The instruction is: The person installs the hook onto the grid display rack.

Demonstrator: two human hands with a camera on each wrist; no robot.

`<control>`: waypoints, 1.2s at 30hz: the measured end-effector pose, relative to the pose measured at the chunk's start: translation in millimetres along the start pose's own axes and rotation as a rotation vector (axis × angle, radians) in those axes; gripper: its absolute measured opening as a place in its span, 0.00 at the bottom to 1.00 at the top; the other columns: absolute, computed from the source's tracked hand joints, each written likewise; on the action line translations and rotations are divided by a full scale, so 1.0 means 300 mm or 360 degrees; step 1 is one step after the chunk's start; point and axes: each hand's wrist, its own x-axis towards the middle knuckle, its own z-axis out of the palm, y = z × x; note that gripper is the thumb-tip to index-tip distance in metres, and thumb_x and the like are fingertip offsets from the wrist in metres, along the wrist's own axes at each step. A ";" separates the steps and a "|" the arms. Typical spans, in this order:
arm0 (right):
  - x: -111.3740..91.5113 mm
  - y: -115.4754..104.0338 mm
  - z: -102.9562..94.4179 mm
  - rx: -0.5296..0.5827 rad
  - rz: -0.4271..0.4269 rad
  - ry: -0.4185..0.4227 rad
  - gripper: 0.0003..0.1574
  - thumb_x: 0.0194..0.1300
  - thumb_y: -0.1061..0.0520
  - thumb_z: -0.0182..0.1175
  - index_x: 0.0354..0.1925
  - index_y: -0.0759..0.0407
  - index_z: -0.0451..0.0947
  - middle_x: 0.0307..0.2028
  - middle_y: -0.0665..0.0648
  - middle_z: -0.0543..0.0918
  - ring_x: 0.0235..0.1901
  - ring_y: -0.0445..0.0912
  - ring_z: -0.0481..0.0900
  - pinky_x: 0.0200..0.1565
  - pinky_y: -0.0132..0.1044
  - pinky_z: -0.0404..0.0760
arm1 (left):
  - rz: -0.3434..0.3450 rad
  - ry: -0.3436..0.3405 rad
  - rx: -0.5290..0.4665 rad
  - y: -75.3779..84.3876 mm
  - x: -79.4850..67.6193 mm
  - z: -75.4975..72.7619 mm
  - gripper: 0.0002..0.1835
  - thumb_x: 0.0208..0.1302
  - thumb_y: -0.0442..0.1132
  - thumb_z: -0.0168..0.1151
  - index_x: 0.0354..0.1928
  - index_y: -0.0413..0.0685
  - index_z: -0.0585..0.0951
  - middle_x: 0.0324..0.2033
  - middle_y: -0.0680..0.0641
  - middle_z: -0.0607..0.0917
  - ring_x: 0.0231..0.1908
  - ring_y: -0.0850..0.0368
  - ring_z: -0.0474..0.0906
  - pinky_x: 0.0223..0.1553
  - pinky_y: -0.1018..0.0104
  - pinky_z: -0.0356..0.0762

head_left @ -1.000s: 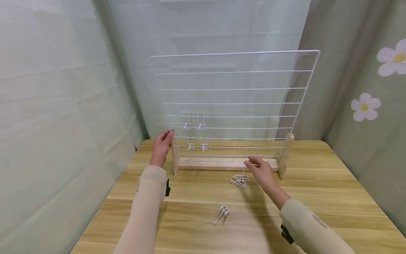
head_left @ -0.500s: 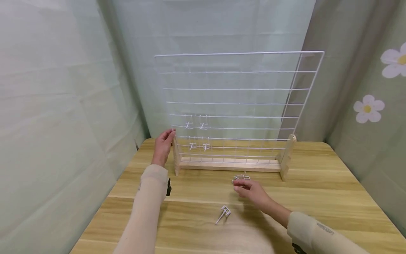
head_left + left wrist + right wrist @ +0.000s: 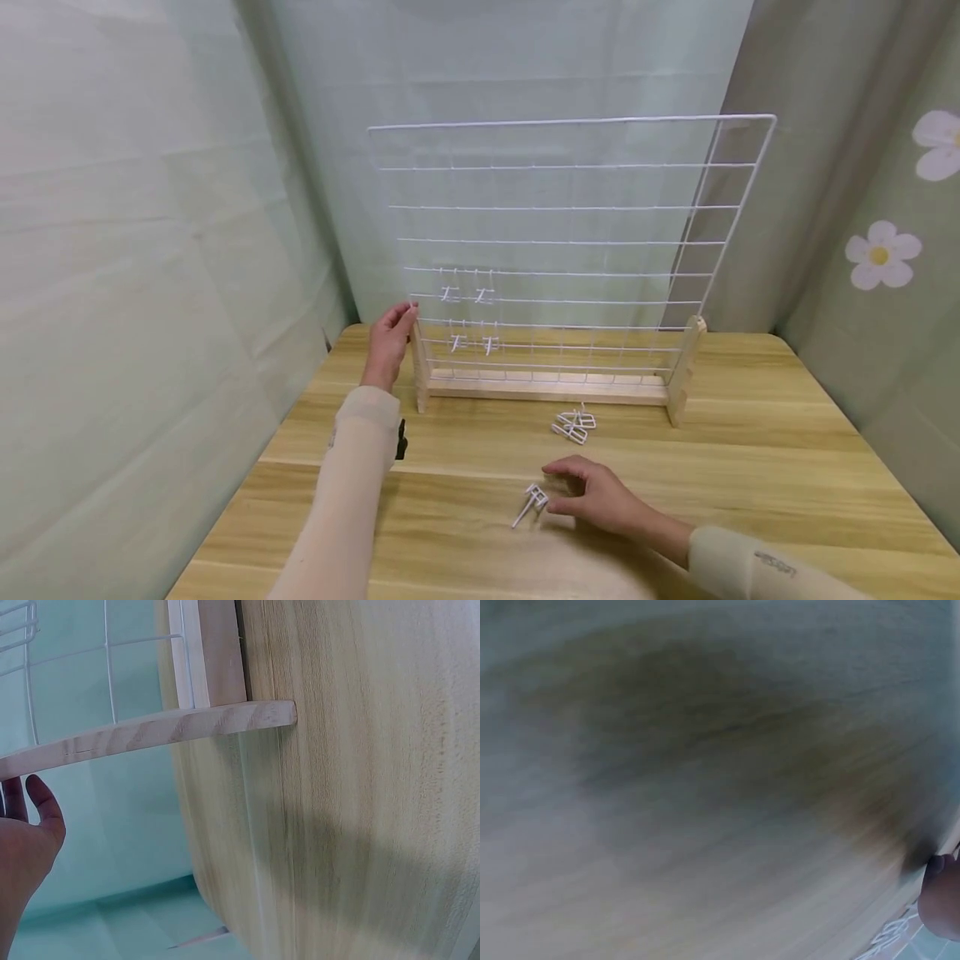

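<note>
Right hand [image 3: 600, 499], fingers apart, with a white hook [image 3: 528, 505] at nine o'clock.

Head view: the hook lies by the thumb, but I cannot tell if they touch. Its long stick points to seven o'clock. The left hand [image 3: 387, 343], farther off at ten o'clock, pinches the side of the wire rack [image 3: 547, 390]. More hooks [image 3: 576, 425] lie between eleven and twelve, over some flat, stripy table [image 3: 450, 500]. Pale cloth [image 3: 525, 50] hangs behind. Left wrist view: the thumb is by the rack's wood leg [image 3: 150, 733]; some fingers are hidden. Right wrist view: mostly blur, with a bit of hand at four o'clock.
</note>
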 end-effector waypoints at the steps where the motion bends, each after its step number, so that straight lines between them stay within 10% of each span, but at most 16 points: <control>1: 0.002 0.001 0.006 -0.0058 -0.0041 -0.0003 0.34 0.55 0.49 0.75 0.57 0.61 0.79 0.55 0.52 0.81 0.57 0.53 0.75 0.61 0.47 0.71 | -0.0004 -0.0002 0.0004 0.000 0.000 0.000 0.26 0.74 0.52 0.55 0.65 0.44 0.74 0.64 0.47 0.76 0.59 0.53 0.70 0.63 0.57 0.67; 7: 0.035 0.012 0.026 -0.0226 -0.0138 0.0080 0.36 0.51 0.49 0.77 0.56 0.61 0.80 0.53 0.52 0.81 0.55 0.52 0.77 0.60 0.50 0.72 | -0.0008 0.0000 -0.0006 0.001 -0.002 -0.001 0.25 0.74 0.52 0.55 0.64 0.45 0.75 0.63 0.48 0.76 0.59 0.53 0.71 0.63 0.57 0.68; 16: 0.094 0.040 0.022 -0.0314 0.0079 0.0404 0.22 0.56 0.55 0.75 0.49 0.59 0.84 0.47 0.52 0.85 0.53 0.52 0.80 0.57 0.51 0.74 | -0.0003 -0.0020 -0.0047 0.013 -0.013 0.003 0.26 0.74 0.50 0.55 0.65 0.41 0.73 0.66 0.46 0.74 0.61 0.53 0.69 0.65 0.57 0.66; 22: 0.076 0.029 0.039 -0.0215 0.0105 0.0353 0.22 0.57 0.50 0.73 0.49 0.57 0.84 0.47 0.49 0.84 0.53 0.50 0.79 0.58 0.51 0.74 | -0.0065 -0.0041 -0.0059 0.078 -0.053 0.008 0.24 0.76 0.44 0.53 0.67 0.38 0.71 0.67 0.42 0.72 0.63 0.50 0.68 0.66 0.56 0.64; 36: 0.122 -0.028 0.135 -0.0417 0.0008 0.0428 0.25 0.55 0.48 0.75 0.47 0.61 0.85 0.45 0.55 0.85 0.49 0.52 0.80 0.52 0.51 0.77 | 0.0010 0.0005 -0.0052 0.004 -0.007 0.006 0.26 0.74 0.50 0.55 0.66 0.41 0.73 0.66 0.46 0.75 0.62 0.53 0.69 0.65 0.58 0.66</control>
